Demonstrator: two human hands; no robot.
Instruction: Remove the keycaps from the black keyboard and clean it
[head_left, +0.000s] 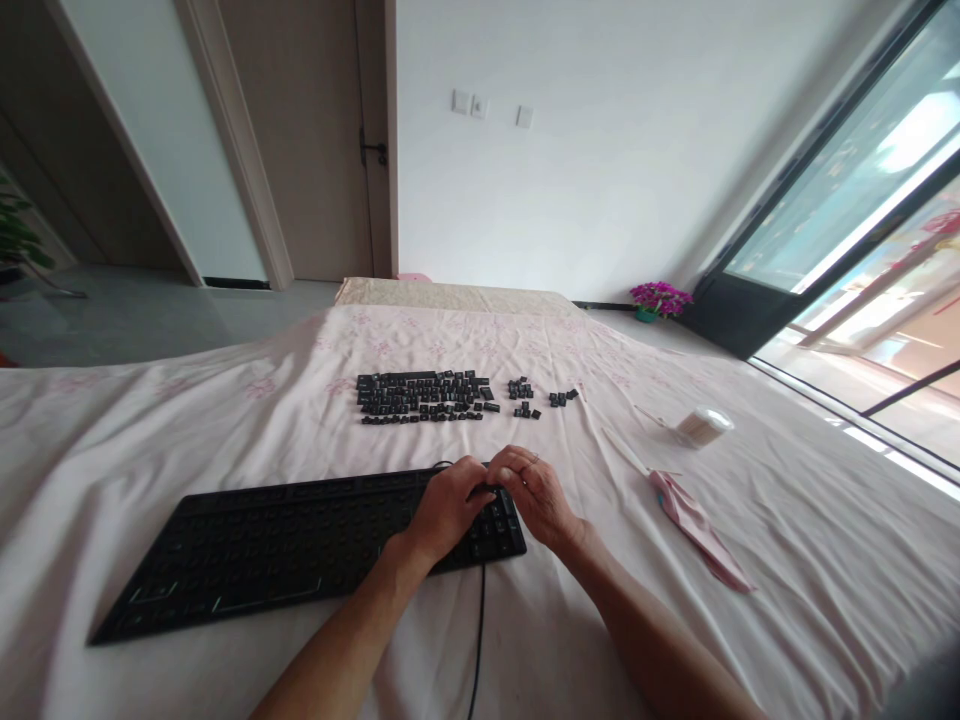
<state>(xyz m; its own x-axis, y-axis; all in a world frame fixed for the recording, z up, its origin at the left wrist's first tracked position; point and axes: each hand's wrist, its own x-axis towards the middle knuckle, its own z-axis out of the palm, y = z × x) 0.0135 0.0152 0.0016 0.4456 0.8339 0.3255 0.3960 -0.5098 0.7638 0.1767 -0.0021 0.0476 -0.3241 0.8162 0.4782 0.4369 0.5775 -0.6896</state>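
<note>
At the far left, a green plant (19, 235) stands on the floor, and next along is a brown door (300, 130) with a dark handle. The black keyboard (262, 550) lies at a slant on a wrinkled pink sheet (67, 480), its left part nearest the viewer. Many of its places look bare of keys, though the dark surface is hard to read. Beyond it, well apart from its back edge, loose keys (420, 395) lie in rough rows. The left hand (450, 505) is over the right part of the keyboard, its forearm crossing the front edge and hiding part of it. A black cord (481, 620) runs between the 2 forearms. The right hand (536, 495) meets the left at the number pad; the fingers of both are bent and drawn narrow, and I cannot tell whether they hold anything. Past them sit 3 smaller groups of keys (521, 389). Further right come a white stick (626, 450), purple flowers (660, 297) on the floor, a pink rag (697, 525), a see-through tub (705, 427) and a glass door (840, 210).
</note>
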